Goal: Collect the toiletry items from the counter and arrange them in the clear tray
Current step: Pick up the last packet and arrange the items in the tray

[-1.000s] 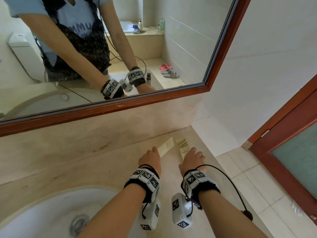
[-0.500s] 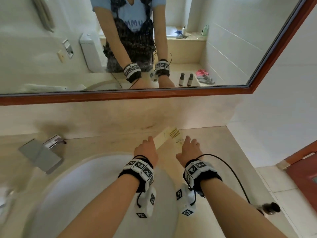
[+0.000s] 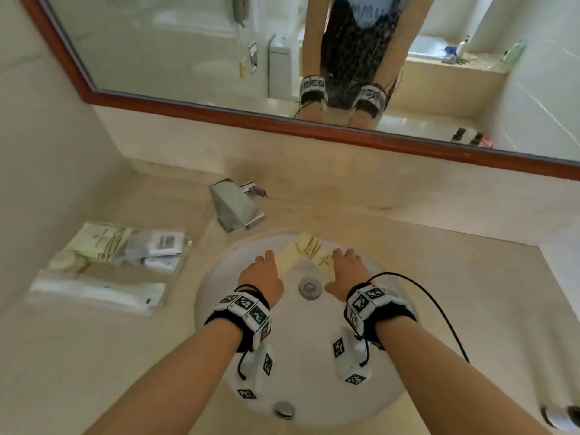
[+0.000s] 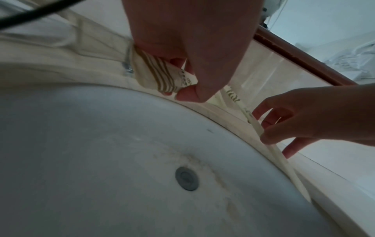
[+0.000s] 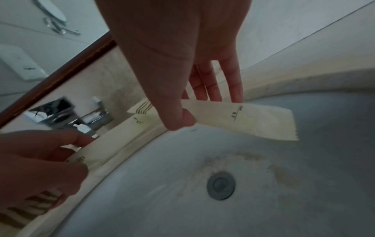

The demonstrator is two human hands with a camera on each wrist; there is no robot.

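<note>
Both hands hover over the white basin [image 3: 361, 397], each pinching a flat cream sachet with brown stripes. My left hand [image 3: 266, 265] holds one sachet [image 3: 287, 262] by its near end; the left wrist view shows thumb and fingers of this hand [image 4: 188, 89] closed on the striped end [image 4: 166, 77]. My right hand [image 3: 342, 260] pinches the other sachet [image 3: 317, 251], seen as a long strip [image 5: 243, 118] under its thumb [image 5: 178, 121]. The clear tray [image 3: 187, 246] lies on the counter to the left and holds several packets.
A chrome faucet [image 3: 235, 208] stands behind the basin, and the drain [image 3: 309, 287] lies between my wrists. A long white packet [image 3: 94, 293] sits at the tray's near side. A small dark-capped bottle [image 3: 561, 417] lies at the lower right. The mirror spans the back wall.
My view has swung left and both hands have carried their sachets from the right counter to above the basin. The tray and faucet have come into sight.
</note>
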